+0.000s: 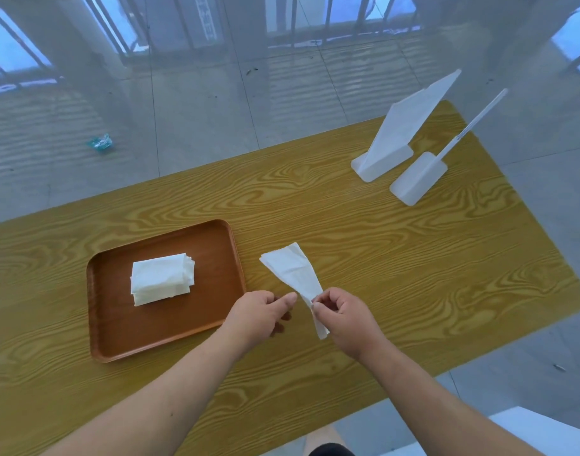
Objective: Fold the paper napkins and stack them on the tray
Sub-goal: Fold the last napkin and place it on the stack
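Observation:
A brown tray [117,330] lies on the left half of the wooden table, and a stack of folded white napkins [161,278] rests in its middle. To the right of the tray, my right hand [342,315] pinches a long, partly folded white napkin [293,269] near its lower end; the napkin fans out up and to the left over the table. My left hand [260,312] hovers just left of the napkin, fingers curled, thumb pointing toward it, with nothing in its grip.
A white napkin holder [385,161] with upright napkins stands at the table's far right. Beside it stands a second white holder [417,182] with a thin upright plate. A small teal wrapper [101,143] lies on the tiled floor beyond the table.

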The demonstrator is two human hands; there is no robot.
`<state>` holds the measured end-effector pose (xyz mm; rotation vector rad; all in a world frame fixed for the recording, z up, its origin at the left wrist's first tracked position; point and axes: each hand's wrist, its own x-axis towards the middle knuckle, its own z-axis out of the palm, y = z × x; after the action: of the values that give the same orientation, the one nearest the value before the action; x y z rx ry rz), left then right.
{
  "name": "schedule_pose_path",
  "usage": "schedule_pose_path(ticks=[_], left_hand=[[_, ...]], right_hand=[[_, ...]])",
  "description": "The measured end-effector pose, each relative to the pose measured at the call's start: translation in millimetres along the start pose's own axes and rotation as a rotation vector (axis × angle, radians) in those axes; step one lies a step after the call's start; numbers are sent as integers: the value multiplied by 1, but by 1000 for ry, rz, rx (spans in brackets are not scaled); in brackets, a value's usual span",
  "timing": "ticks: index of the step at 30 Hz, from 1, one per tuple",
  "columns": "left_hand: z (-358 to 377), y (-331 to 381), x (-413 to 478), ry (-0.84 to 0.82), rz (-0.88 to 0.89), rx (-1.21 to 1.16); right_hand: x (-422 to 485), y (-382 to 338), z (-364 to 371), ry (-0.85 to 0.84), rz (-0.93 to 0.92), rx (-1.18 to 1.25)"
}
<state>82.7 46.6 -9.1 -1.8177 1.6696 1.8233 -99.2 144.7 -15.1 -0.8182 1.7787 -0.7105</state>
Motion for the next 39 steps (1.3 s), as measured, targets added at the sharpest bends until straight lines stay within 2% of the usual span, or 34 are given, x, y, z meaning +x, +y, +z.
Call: schedule_pose_path(ticks=[3, 7, 16, 27, 39], left_hand=[[3, 9, -1, -61, -48, -327], [3, 17, -3, -13, -50, -461], [2, 8, -5, -1, -32, -482], [1, 6, -6, -19, 88, -480], [7, 11, -14, -182, 119, -380]], right_hand=[[-3, -3, 2, -25, 4, 101], [-8, -3, 9, -45, -8, 88], [-13, -5, 9, -42, -18, 99], [-20, -8, 9, -137, 53, 393], [-17, -21, 12, -136, 159, 427]])
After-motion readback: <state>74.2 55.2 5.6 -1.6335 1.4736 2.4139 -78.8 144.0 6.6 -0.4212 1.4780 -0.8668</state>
